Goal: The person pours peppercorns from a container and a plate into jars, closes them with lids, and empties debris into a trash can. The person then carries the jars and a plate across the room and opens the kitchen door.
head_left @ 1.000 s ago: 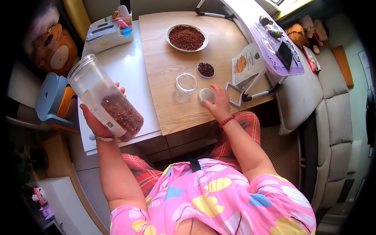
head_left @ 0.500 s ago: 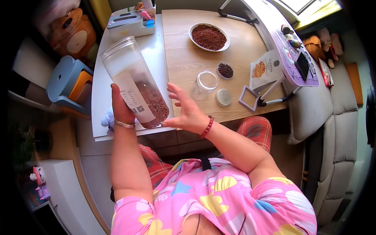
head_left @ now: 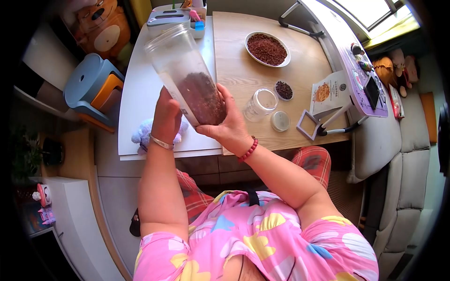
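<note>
A tall clear plastic jar (head_left: 181, 60) is held up over the table, tilted with its open mouth toward the far left. Reddish-brown granules (head_left: 204, 99) fill its lower part, and a pale label runs down its left side. My left hand (head_left: 167, 114) is closed against the jar's left side, its fingers mostly hidden behind it. Around the lower right side and base wraps my right hand (head_left: 229, 117), thumb under the bottom. To the right stand an open glass jar (head_left: 260, 104), a round lid (head_left: 280, 121) and a small dish of dark pieces (head_left: 284, 90).
A white oval bowl (head_left: 247, 50) of reddish-brown granules sits farther back. At right are a printed card (head_left: 329, 93), a small grey square frame (head_left: 307, 125) and a purple folding table (head_left: 375, 104). A tissue box (head_left: 168, 18) and a lilac plush toy (head_left: 143, 133) rest at left.
My right hand has come onto the jar's lower right side. The jar has moved up and to the right and turned, so its label faces more leftward.
</note>
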Motion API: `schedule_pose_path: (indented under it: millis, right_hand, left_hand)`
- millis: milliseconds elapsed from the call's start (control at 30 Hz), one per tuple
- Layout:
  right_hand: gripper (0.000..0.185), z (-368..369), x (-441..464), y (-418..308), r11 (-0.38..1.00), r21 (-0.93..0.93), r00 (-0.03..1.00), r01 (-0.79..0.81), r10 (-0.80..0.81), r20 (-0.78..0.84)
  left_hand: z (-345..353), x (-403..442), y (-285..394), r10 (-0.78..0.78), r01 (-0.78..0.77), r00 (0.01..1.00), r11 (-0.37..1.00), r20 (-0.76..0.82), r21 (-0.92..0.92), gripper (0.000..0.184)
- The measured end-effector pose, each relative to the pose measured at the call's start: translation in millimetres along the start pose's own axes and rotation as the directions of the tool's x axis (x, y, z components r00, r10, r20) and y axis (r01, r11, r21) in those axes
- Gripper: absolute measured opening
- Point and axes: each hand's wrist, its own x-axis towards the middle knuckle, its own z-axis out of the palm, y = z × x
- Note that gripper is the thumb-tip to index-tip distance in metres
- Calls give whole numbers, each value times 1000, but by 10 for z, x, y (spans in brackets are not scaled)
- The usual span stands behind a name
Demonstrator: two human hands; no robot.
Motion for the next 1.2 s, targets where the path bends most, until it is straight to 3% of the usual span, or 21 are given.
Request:
schedule_pose_path:
  millis: [33,133,267,433,533,567,667,733,800,900,1000,1067,1200]
  right_hand:
    - [98,-11,4,34,982,-185,999,33,-38,-23]
    - [96,-9,-10,69,946,-310,993,93,-111,-43]
    - [94,-34,27,144,951,-272,977,149,-185,-110]
    - [94,-291,-13,-181,930,-365,996,39,-6,92]
    - [101,-499,149,-422,989,-139,999,-42,46,27]
    - [101,-545,197,-510,989,-140,999,-41,45,25]
    - [104,-614,319,-716,999,-36,1000,-7,7,16]
    - [98,-625,382,-797,991,90,990,96,-105,92]
    - [97,-652,447,-903,988,104,983,114,-128,131]
    - [91,-729,485,-1038,1000,-17,987,-18,20,161]
    - [85,-826,489,-1096,988,76,972,-134,116,203]
    - [79,-843,499,-1089,983,137,970,-123,89,226]
    - [74,-905,529,-1162,991,8,955,-134,127,267]
  left_hand:
    - [11,7,-5,-23,22,1000,999,6,48,93]
    - [104,10,-18,-50,52,998,996,-33,68,84]
    - [206,-1,-33,-140,140,990,988,-8,61,82]
    - [116,-15,8,-201,201,979,980,26,-6,82]
    - [143,-44,69,-246,249,964,968,97,-17,85]
    - [154,-51,74,-246,249,964,968,99,-18,85]
    - [154,-55,68,-333,351,924,934,188,-65,91]
    - [126,-64,34,-369,390,894,920,254,-35,97]
    - [96,-74,45,-403,422,868,907,289,-3,97]
    - [61,-65,17,-398,452,856,887,330,-100,94]
    - [19,-50,20,-396,456,857,881,329,-128,91]
    - [3,-40,32,-443,488,825,872,350,-46,89]
    - [12,-37,7,-412,481,810,874,418,-70,85]
